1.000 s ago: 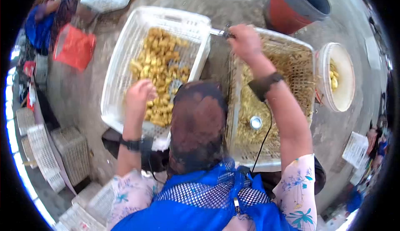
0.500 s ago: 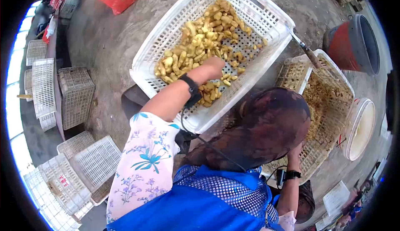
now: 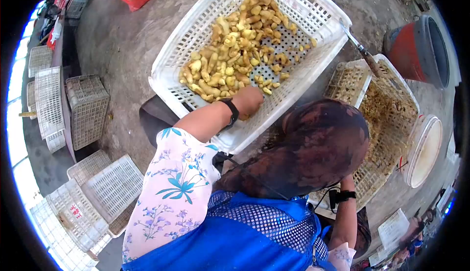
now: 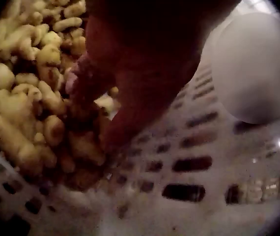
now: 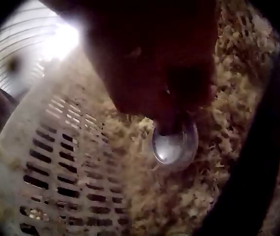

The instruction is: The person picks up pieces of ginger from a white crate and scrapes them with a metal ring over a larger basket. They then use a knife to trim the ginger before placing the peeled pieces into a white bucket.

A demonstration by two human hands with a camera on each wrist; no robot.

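Reaches down with the left hand [image 3: 248,102] into the white crate [image 3: 181,51], just inside the wall at 6 o'clock in the head view, into ginger [image 3: 230,56] heaped from there toward 12 and scattered thinly toward 3. Shows thumb and fingers apart in the left wrist view, with roots in the gap; cannot tell, with tips sunk in shadow, whether clamped on a piece.

Could drop a root on lifting, from pinching only one knobbly end. Could scrape knuckles too, from reaching so near the slotted wall, or tilt the crate by leaning on that side.

Works with the right hand [image 5: 150,64] in the second crate [image 3: 399,119], at 4 o'clock from the first, above loose scraps [image 5: 238,78]. Seems to touch a small shiny tin [image 5: 174,147] with the fingertips; cannot tell, in such darkness, whether gripping. Could tip or bury the tin, from pressing one edge into soft scraps.

Needs watching at 3 o'clock: a knife-like tool [image 3: 367,58], tip on the white crate's rim, handle over the second crate. Could slide off from a bump to either rim.
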